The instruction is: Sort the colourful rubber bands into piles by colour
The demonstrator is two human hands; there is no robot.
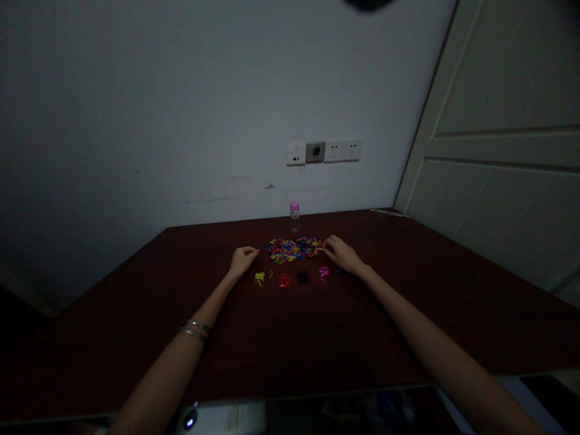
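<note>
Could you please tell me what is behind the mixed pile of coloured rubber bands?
Behind the pile of rubber bands stands a clear bottle with a pink cap, then the wall. Tabletop covered by the bands cannot be seen.

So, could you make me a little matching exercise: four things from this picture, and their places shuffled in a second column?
1. Bottle
2. Right hand
3. Black pile
4. Bracelets

A. Between the red pile and the pink pile
B. Around the left forearm
C. Behind the mixed-colour pile
D. At the mixed-colour pile's right edge

Pairs: 1-C, 2-D, 3-A, 4-B
</note>
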